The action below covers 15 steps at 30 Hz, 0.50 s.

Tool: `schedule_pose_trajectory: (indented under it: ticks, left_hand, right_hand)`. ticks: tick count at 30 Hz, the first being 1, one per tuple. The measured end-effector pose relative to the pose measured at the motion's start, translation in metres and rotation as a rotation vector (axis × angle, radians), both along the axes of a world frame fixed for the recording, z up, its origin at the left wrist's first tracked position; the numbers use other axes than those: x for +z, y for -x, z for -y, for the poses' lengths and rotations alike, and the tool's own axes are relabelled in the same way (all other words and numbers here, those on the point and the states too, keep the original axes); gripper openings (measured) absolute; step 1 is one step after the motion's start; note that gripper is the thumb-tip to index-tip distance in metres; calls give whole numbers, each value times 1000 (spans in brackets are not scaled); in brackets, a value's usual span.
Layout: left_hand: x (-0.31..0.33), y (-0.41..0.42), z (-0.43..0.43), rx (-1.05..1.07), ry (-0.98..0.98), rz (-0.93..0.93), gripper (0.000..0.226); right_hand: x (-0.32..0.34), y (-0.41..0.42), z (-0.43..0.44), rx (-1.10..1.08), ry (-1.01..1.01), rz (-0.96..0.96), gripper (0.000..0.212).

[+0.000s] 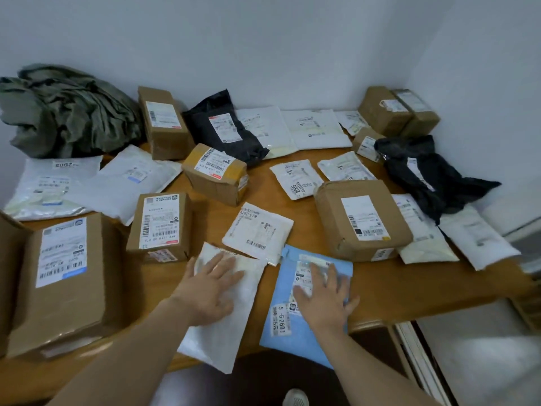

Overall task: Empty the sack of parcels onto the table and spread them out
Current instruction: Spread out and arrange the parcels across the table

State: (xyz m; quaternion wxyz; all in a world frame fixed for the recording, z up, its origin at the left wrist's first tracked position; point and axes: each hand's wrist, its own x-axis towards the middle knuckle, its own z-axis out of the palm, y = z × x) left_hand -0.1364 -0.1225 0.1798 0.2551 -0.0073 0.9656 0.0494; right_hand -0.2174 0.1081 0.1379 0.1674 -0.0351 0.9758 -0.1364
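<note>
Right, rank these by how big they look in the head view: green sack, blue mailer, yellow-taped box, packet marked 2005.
1. green sack
2. blue mailer, though being nearest the camera inflates it
3. yellow-taped box
4. packet marked 2005

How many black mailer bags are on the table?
2. The flat black mailer bag lies at the far middle; the crumpled black mailer bag at the right. Others may hide underneath.
</note>
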Motion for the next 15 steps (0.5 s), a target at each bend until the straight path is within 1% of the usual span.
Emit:
schedule_pose_trajectory:
  ticks: [1,2,3,6,9,12,13,14,15]
  left_hand:
    - [-8,-5,-3,12,3,80,68]
    - [-15,-11,-5,55,-17,114,68]
    - [-22,-15,-7,113,-39,119,67]
    - [-37,-21,-10,275,-60,82,63]
    - [-39,-17,-15,376,-61,59,63]
    - [-38,-13,-19,383,8,44,66]
    - [-40,-13,-21,369,46,3,70]
    - [-37,-11,-24,334,71,-76,77]
    - [-34,-8,-28,275,77,-152,86]
  right_hand:
    - [-3,-7,0,-1,28,101,73]
    - [-6,-12,4,28,40,154,80]
    - [-7,-16,10,80,46,167,84]
    - [-9,-9,24,206,24,183,88]
    - [-8,16,22,334,-68,150,86]
    - [2,28,11,416,-145,48,78]
    - [8,28,8,435,-115,-15,73]
    - [15,27,5,446,-79,-104,68]
    - [22,29,3,434,-54,-223,65]
